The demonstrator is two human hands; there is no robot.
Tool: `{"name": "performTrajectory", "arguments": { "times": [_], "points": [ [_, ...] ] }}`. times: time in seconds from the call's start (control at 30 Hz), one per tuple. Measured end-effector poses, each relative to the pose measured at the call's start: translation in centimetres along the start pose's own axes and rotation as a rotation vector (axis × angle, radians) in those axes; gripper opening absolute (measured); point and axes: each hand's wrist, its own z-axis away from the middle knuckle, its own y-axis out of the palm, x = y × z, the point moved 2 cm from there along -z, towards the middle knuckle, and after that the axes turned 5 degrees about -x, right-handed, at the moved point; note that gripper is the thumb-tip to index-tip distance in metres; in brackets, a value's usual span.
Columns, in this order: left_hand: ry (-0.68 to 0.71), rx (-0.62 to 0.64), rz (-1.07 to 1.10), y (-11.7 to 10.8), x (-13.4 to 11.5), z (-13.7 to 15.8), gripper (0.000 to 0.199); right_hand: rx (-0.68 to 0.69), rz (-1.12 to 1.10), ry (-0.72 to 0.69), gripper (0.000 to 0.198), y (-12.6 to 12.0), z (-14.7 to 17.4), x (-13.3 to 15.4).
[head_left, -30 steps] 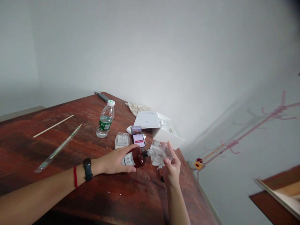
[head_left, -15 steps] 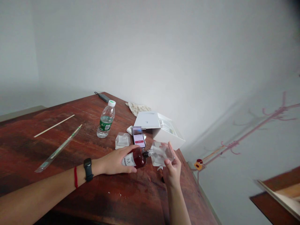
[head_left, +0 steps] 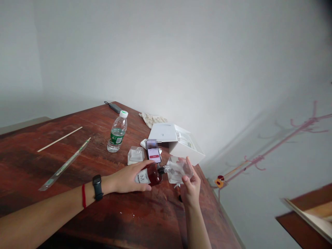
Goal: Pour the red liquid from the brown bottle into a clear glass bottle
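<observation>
My left hand is wrapped round a bottle of dark red liquid with a pale label bearing an "M". The bottle lies tilted on its side, its black neck pointing right. In my right hand is a clear, square-sided glass bottle, thumb on the near side and fingers behind. Its narrow neck faces left and meets the mouth of the red bottle. Whether liquid passes between them I cannot tell. Just behind my left hand sits a clear square container.
A half-full water bottle stands on the wooden table. Beyond my hands are a phone, an open white box and a cloth. Leftward lie a bare stick and a wrapped one. A pink coat rack is at right.
</observation>
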Motion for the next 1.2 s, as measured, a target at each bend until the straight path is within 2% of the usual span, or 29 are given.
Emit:
{"name": "performTrajectory", "arguments": {
  "times": [0.33, 0.93, 1.2],
  "points": [
    [0.018, -0.006, -0.005, 0.07, 0.01, 0.0, 0.089, 0.01, -0.007, 0.003, 0.083, 0.16, 0.1, 0.15],
    [0.0, 0.0, 0.004, 0.01, -0.14, 0.07, 0.087, 0.004, 0.024, -0.013, 0.091, 0.14, 0.06, 0.2],
    [0.014, -0.003, 0.023, 0.07, -0.03, 0.0, 0.088, 0.022, 0.019, 0.011, 0.086, -0.21, 0.11, 0.17]
  ]
}}
